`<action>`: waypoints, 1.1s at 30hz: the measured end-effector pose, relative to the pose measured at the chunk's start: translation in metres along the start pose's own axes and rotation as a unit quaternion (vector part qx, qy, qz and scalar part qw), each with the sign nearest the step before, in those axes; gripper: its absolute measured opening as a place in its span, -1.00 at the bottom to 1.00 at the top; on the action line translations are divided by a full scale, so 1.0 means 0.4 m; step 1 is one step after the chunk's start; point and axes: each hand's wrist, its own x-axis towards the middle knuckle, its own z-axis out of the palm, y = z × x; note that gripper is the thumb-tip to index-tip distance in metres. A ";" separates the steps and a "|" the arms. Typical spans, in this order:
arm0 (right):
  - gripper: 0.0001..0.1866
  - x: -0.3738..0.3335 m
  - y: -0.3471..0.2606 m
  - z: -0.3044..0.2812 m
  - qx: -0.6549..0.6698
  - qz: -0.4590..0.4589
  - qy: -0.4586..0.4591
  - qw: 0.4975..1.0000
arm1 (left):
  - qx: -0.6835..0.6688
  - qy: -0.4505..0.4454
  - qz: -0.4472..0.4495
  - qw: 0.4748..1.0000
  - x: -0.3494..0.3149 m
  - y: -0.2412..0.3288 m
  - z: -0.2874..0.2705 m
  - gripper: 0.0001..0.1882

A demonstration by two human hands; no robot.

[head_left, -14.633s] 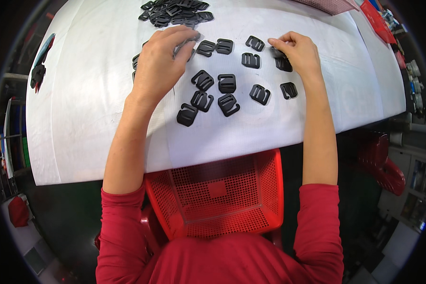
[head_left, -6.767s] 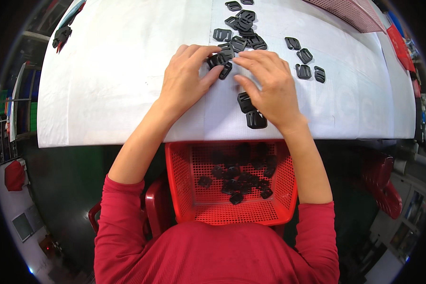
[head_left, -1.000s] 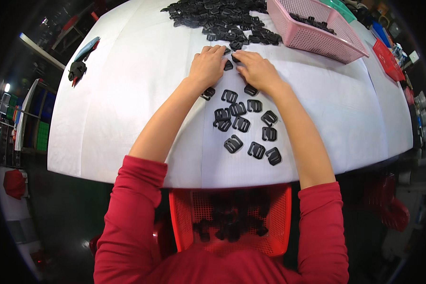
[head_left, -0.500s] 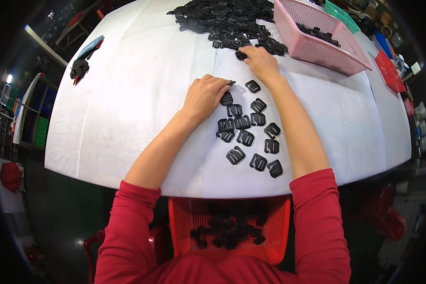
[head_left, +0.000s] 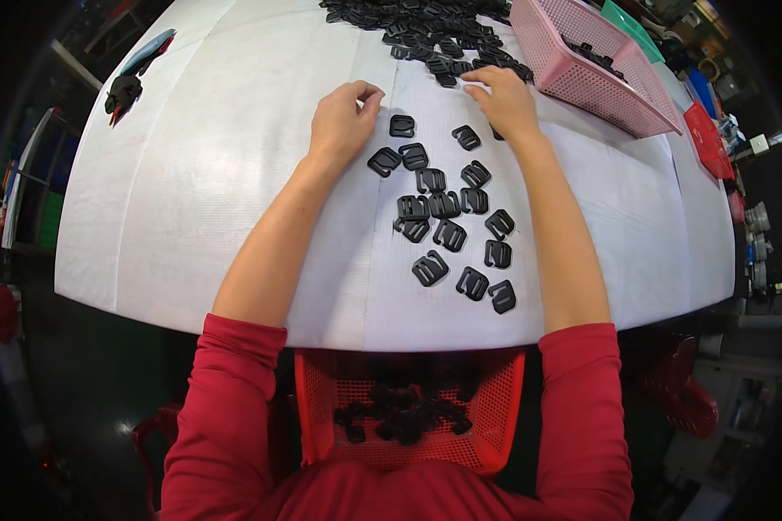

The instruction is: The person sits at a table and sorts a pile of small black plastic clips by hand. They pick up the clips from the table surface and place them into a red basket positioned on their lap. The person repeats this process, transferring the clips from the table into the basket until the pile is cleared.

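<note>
The left hand has moved leftward from the scattered black buckles on the white table, fingertips drawn close (whether they pinch anything, I can't tell). The right hand stays by the buckle pile's near edge, thumb and forefinger slightly apart.

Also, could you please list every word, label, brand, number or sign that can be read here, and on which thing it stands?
No text can be read.
Black plastic buckles: no readable marking.
Pink basket and red basket: no readable label.
Red object at the right: any print is too small and blurred.
</note>
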 end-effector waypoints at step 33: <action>-0.39 -0.216 -0.070 -0.009 0.124 -0.020 -0.107 0.986 | 0.155 -0.210 0.259 0.930 -0.093 0.058 0.060 -0.22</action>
